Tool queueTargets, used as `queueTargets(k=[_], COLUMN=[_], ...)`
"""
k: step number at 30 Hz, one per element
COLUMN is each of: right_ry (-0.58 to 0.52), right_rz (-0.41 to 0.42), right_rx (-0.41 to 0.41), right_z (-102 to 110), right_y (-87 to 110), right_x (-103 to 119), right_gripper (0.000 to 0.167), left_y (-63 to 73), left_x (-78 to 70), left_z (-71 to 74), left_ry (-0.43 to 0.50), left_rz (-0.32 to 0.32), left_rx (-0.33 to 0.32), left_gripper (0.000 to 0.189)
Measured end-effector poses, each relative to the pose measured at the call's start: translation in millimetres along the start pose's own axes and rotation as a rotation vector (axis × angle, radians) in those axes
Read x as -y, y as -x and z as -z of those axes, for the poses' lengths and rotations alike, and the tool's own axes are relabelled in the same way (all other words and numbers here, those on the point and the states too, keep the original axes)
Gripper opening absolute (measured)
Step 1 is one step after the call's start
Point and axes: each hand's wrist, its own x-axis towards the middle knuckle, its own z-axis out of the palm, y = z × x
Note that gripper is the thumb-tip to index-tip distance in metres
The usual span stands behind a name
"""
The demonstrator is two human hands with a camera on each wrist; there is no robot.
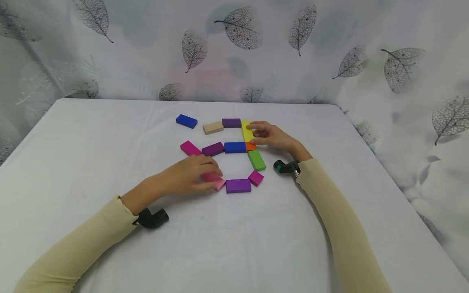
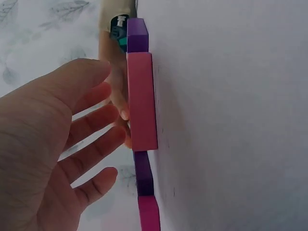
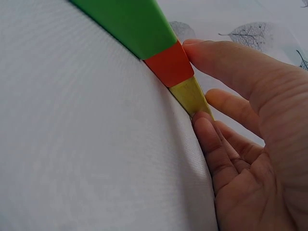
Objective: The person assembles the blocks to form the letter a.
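Coloured wooden blocks lie on the white table in a figure with two loops. My left hand (image 1: 190, 175) hovers over the pink block (image 2: 142, 101) on the lower left, fingers loosely spread and apart from it in the left wrist view. With curled fingers my right hand (image 1: 270, 135) holds the yellow block (image 1: 247, 132) at the upper right. Its thumb is at the orange block (image 3: 171, 65), which adjoins the yellow one. Below the orange block lies a green block (image 1: 257, 160). A purple block (image 1: 238, 186) and a small magenta block (image 1: 256, 178) form the bottom.
Across the middle lie a magenta block (image 1: 190, 148), a dark purple block (image 1: 213, 149) and a blue block (image 1: 235, 147). Behind are a beige block (image 1: 213, 127), another purple block (image 1: 231, 123) and a separate blue block (image 1: 187, 121). A leaf-patterned cloth (image 1: 220, 61) hangs behind the table.
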Motion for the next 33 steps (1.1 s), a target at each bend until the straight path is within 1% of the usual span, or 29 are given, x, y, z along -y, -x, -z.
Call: queueTargets(k=[8, 16, 19, 25, 28, 33], right_ry=[0.012, 0.008, 0.008, 0.011, 0.01, 0.004], right_rz=[0.004, -0.001, -0.004, -0.003, -0.001, 0.0], right_rx=[0.012, 0.005, 0.002, -0.001, -0.002, -0.001], right_z=[1, 1, 1, 0, 0, 0], right_y=[-1.3, -1.3, -1.4, -1.4, -0.5, 0.4], right_x=[0, 0, -1, -2, -1, 0], right_gripper=[0.057, 0.057, 0.057, 0.057, 0.057, 0.057], left_y=[2.3, 5.2, 5.5, 7.1, 8.1, 9.7], left_x=[6.5, 16.7, 19.5, 26.2, 28.7, 34.7], left_z=[7.2, 10.9, 11.8, 10.9, 10.7, 10.4], left_ry=[0.012, 0.083, 0.07, -0.006, -0.04, -0.055], left_rz=[0.044, 0.124, 0.144, 0.173, 0.22, 0.334], left_rx=[-0.037, -0.109, -0.149, -0.252, -0.281, -0.27], left_gripper=[0.025, 0.02, 0.018, 0.013, 0.014, 0.022])
